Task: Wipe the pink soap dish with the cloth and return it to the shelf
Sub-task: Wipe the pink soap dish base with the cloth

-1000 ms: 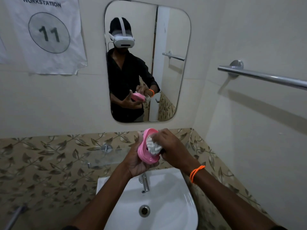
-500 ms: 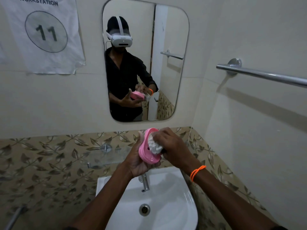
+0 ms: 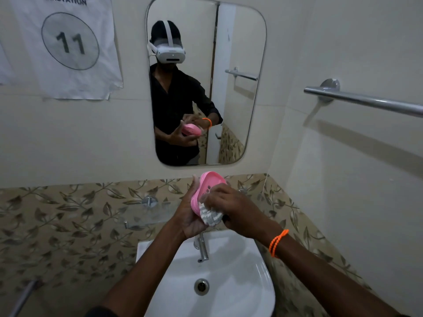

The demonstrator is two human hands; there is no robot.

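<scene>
Sink (image 3: 251,266) sits nearest, directly below the hands, tap (image 3: 202,248) at its back edge. Work is done over the basin, probably so any drips or grit land there.

Left hand (image 3: 190,221) cups the dish (image 3: 206,191) from behind and below, fingers wrapped round its back, holding it tilted nearly on edge with the hollow side facing the right hand. That tilt opens the inside and its drain holes to the cloth.

Right hand (image 3: 231,207) has its fingers closed on the cloth (image 3: 210,216), bunched into a wad and pressed against the lower inside of the dish. Upper part of the hollow is uncovered. Orange band (image 3: 278,242) on the right wrist.

Dish is in hand, off the shelf, held above the tap.

Glass shelf (image 3: 146,213) is just left of the hands, on the leaf-pattern tile, looks bare where visible; short reach for the return.

Beyond: mirror (image 3: 240,65) shows the same grip from the front. Rail (image 3: 366,102) on the right wall, sign (image 3: 68,42) top left.

Judgement: mid-wipe, return not yet started.
</scene>
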